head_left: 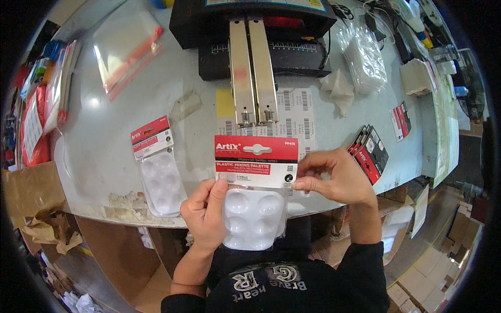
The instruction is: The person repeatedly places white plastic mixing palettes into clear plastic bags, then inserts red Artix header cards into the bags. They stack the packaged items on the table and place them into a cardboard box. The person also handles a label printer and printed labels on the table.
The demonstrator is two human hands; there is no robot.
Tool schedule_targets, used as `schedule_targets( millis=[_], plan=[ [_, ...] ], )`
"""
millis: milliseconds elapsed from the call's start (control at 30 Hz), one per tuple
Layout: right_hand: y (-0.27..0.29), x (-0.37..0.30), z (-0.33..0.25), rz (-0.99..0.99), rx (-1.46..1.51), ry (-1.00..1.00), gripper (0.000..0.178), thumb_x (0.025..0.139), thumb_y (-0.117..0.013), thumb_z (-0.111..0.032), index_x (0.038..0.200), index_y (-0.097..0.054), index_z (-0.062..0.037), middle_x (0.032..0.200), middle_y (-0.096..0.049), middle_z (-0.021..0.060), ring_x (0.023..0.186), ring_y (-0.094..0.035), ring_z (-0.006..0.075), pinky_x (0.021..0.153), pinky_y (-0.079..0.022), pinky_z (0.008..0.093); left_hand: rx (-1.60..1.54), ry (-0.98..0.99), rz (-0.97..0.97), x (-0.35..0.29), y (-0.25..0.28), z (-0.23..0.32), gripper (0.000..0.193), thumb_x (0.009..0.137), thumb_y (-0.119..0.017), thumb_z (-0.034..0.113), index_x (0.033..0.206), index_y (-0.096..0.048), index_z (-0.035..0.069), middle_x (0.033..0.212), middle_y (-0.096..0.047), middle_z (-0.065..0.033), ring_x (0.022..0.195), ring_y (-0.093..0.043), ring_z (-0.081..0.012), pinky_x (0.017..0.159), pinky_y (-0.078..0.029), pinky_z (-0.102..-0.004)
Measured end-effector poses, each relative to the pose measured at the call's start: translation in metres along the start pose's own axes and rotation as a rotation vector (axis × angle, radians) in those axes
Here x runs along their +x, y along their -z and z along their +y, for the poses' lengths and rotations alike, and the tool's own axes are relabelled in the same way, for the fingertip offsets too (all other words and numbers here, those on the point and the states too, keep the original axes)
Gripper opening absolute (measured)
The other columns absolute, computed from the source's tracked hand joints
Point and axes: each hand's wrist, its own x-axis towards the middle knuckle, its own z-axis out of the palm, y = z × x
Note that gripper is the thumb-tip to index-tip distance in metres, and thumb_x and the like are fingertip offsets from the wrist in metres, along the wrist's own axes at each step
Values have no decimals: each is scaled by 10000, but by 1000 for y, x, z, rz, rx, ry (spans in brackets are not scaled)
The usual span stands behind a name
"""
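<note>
A white plastic paint palette (252, 218) with round wells hangs in a clear bag below a red, white and black header card (255, 166). My left hand (204, 213) pinches the pack at its left side, thumb over the lower edge of the card. At the card's lower right corner, my right hand (336, 176) grips it between thumb and fingers. The pack is upright in front of my chest, at the table's near edge. Just beyond it are the tips of two long metal arms (254, 73) from a black machine (188, 23).
Another packed palette (163, 180) lies left on the table (104, 151). Barcode label sheets (300, 115) lie under the metal arms. Header cards (371, 151) and clear bags (362, 60) are at right; a clear pouch (128, 52) is far left. An open cardboard box (122, 250) stands below the edge.
</note>
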Motion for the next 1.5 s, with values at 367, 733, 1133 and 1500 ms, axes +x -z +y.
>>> schedule_targets(
  millis=[367,733,1133,1500],
  plan=[
    [-25,-17,28,39,322,-13,136,866,-661,-93,872,-678,42,759,-660,57,622,-589,87,577,-480,219,103,47,-19,-1,3,-1,218,965,-528,138,884,-633,-34,761,-605,14,694,-462,-39,629,-377,-190],
    [-49,57,60,479,732,17,126,843,-651,-114,823,-683,7,699,-620,28,591,-517,71,547,-403,207,80,5,19,69,-25,-31,256,978,-471,179,773,-477,26,712,-457,16,701,-389,-62,652,-345,-215],
    [33,-32,48,892,-360,-25,741,573,-829,-94,1259,-559,-19,1181,-623,139,1038,-607,220,896,-479,319,362,244,272,67,66,-2,261,952,-543,229,1054,-606,-2,952,-635,-107,886,-573,-158,808,-451,-315],
    [81,-73,82,792,-467,-189,616,656,-817,-103,1204,-582,55,977,-703,141,822,-635,113,768,-507,255,452,-250,-43,16,-9,-29,114,819,-682,115,831,-604,33,943,-585,-119,918,-560,-229,831,-428,-337]
  ],
)
